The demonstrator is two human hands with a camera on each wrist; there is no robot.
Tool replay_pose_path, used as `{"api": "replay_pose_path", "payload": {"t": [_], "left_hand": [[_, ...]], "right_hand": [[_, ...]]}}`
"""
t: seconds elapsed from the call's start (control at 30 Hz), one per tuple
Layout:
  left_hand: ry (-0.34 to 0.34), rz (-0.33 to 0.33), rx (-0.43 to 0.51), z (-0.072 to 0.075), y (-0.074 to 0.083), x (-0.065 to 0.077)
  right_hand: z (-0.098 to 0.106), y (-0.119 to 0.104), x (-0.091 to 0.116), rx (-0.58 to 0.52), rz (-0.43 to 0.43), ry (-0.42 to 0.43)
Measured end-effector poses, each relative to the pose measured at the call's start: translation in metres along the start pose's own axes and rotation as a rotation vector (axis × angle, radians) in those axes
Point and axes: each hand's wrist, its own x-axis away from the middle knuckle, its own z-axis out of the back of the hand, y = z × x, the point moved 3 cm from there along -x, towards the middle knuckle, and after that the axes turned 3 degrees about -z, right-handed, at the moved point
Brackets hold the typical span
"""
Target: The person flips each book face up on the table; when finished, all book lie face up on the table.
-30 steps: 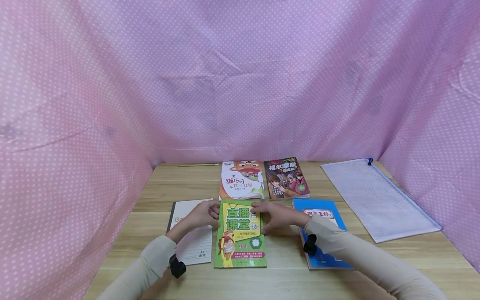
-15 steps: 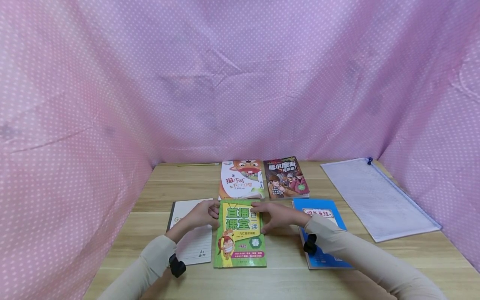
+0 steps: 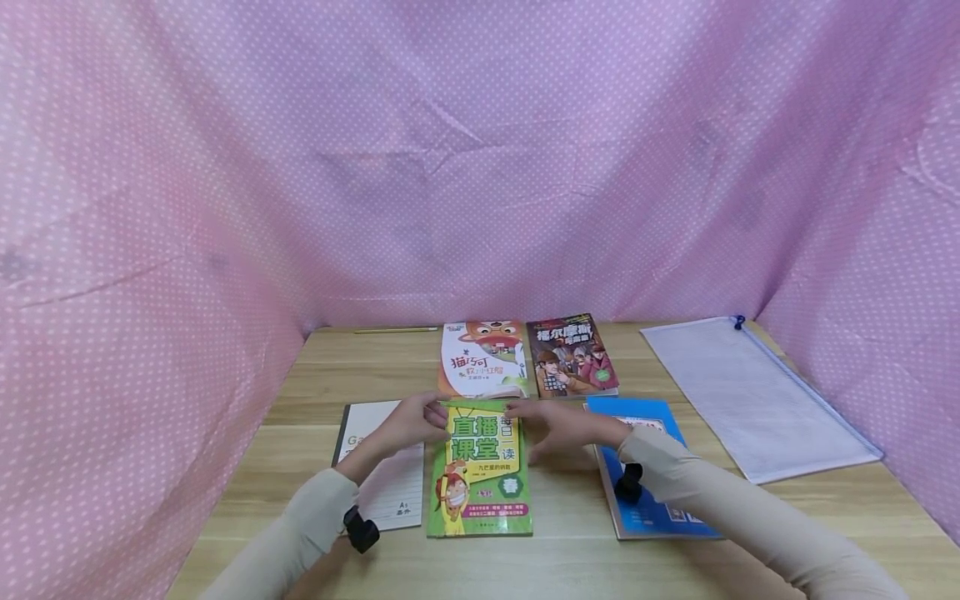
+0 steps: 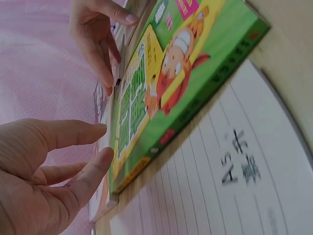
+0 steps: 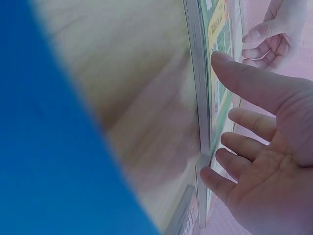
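A green book (image 3: 487,483) with a yellow panel and a cartoon child lies flat at the front middle of the table. My left hand (image 3: 408,423) hovers by its upper left corner; in the left wrist view the thumb and fingers (image 4: 85,134) are apart and grip nothing. By the upper right edge is my right hand (image 3: 570,423), and the right wrist view shows its fingers (image 5: 239,147) loosely spread beside the book. A lined notebook (image 3: 390,492) lies under the left forearm. Beneath the right forearm is a blue book (image 3: 637,500), partly hidden.
Behind the green book lie a white and orange picture book (image 3: 483,367) and a dark comic-style book (image 3: 573,358). A pencil (image 3: 393,330) lies at the back left. A white mesh zip pouch (image 3: 757,400) lies at right. Pink dotted cloth (image 3: 480,167) surrounds the table.
My left hand has shifted slightly right and away from me, and its fingers have come off the book's edge. My right hand has moved a little to the right. The green book stays put.
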Motion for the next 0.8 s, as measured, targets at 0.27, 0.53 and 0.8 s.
{"api": "replay_pose_path", "payload": {"t": [0.27,0.53,0.8], "left_hand": [[-0.086,-0.07,0.001,-0.03,0.016,-0.012],[-0.192,-0.177,0.05,-0.067,0.04,-0.024],[-0.27,-0.189,0.1,-0.106,0.057,-0.033]], "right_hand": [[0.019,0.006,0.017,0.007,-0.01,0.016],[0.043,0.01,0.04,0.094,-0.008,0.067],[0.06,0.027,0.063,0.136,-0.084,0.053]]}}
